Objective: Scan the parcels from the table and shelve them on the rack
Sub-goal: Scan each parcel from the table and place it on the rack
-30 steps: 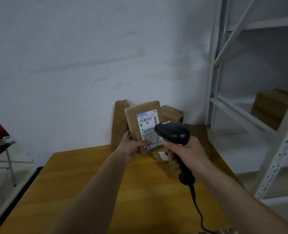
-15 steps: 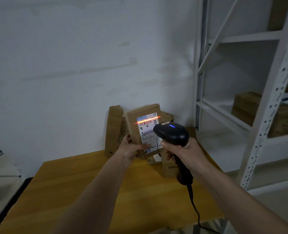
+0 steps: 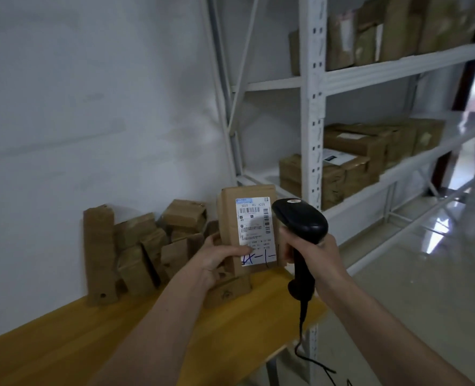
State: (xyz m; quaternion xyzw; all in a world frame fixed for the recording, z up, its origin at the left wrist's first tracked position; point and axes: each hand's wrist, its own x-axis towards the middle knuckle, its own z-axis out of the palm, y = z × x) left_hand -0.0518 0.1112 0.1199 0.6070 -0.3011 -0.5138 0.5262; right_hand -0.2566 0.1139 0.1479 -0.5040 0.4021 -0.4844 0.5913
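Cardboard is what we are holding: our left hand [image 3: 216,256] is gripping 1 parcel [image 3: 247,228] upright, thumb across its label [image 3: 254,228], while our right hand [image 3: 318,253] is clasping the scanner [image 3: 300,221] just beside it. We are judging the scan step to be in hand or just finishing. Next, we are carrying it to the rack [image 3: 313,112] beyond our right hand, where a free spot is needed.

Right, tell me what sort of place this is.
Probably a parcel sorting or storage room: a white metal rack stacked with cardboard parcels, more piled on the wooden table, and a handheld barcode scanner.
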